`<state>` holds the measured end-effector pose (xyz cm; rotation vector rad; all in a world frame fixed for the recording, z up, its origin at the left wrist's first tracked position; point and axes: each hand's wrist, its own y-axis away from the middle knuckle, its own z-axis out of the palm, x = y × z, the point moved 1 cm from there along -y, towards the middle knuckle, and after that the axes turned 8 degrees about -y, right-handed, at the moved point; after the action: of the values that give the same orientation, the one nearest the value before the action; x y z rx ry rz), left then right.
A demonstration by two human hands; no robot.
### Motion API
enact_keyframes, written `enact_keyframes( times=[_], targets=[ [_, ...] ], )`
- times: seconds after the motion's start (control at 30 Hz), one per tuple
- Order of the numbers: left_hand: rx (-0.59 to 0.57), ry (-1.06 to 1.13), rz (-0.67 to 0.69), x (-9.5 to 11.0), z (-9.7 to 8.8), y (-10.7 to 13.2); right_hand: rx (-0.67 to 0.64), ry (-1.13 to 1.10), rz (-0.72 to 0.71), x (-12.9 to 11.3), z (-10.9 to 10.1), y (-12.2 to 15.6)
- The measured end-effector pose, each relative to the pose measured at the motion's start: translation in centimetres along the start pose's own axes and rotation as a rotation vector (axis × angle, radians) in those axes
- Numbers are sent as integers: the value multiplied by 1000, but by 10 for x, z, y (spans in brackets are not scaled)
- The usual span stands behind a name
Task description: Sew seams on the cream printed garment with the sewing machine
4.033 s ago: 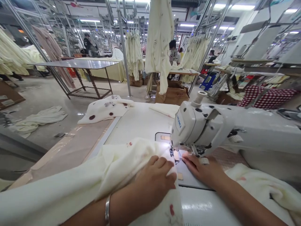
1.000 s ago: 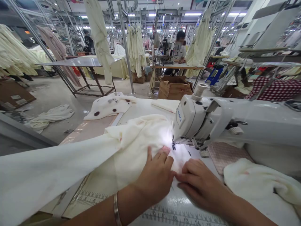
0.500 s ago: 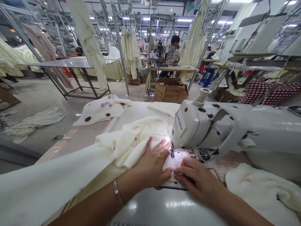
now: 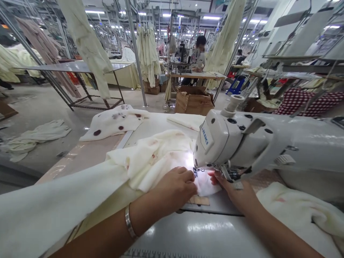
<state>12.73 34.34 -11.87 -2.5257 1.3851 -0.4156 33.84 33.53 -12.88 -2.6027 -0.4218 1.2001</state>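
The left hand [image 4: 174, 188] lies on the cream fabric [image 4: 161, 154], its fingers curled and pressed together just left of the presser foot [image 4: 195, 172]; whether they pinch the cloth or merely press it, I cannot tell. The right hand [image 4: 234, 191] reaches in under the head of the white sewing machine [image 4: 215, 143], its bent fingertips at the lit cloth edge right of the foot (the machine's lower parts hide some of them, so their hold cannot be told either); the fabric thus lies between and beneath both sets of fingers, bunched beyond the left ones and trailing away to their left. A tan strip [image 4: 199, 200] shows just below the left fingertips; nearer the wearer than both hands is the glossy white tabletop [image 4: 193, 233], with ruler markings [image 4: 161, 253] along the bottom edge of view; a silver bracelet [image 4: 129, 220] circles the left wrist, behind those fingers. Well beyond the left fingers, to their left, lies a dark-spotted cloth [image 4: 115, 123]; farther ahead of them, a flat cream piece [image 4: 186, 121]; to the right of the right fingers, beyond the forearm, a crumpled cream bundle [image 4: 301, 215].
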Motion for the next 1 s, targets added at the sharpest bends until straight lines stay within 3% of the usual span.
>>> enact_keyframes(
  times=[0.2, 0.37, 0.53, 0.6, 0.73, 0.83, 0.9, 1.0],
  targets=[
    [98, 20, -7, -4, 5, 4, -72, 194, -114, -4, 0, 7],
    [115, -11, -90, -18, 8, -8, -58, 364, -142, 3, 6, 2],
    [-27, -175, -140, -33, -4, -19, -67, 451, -189, 7, 7, -1],
    [-118, -320, -247, -33, -12, -11, -65, 463, -217, 7, 4, 0],
    [-386, -527, -488, -4, -29, 21, -90, 413, -330, -4, -3, 3],
    [-411, -504, -384, 27, -41, 27, -209, 295, -481, -23, -2, 10],
    [-277, -486, -212, 37, -42, 21, -291, 227, -553, -34, 4, 15],
    [-100, -459, -55, 29, -31, 11, -345, 202, -586, -42, 12, 21]
  ],
)
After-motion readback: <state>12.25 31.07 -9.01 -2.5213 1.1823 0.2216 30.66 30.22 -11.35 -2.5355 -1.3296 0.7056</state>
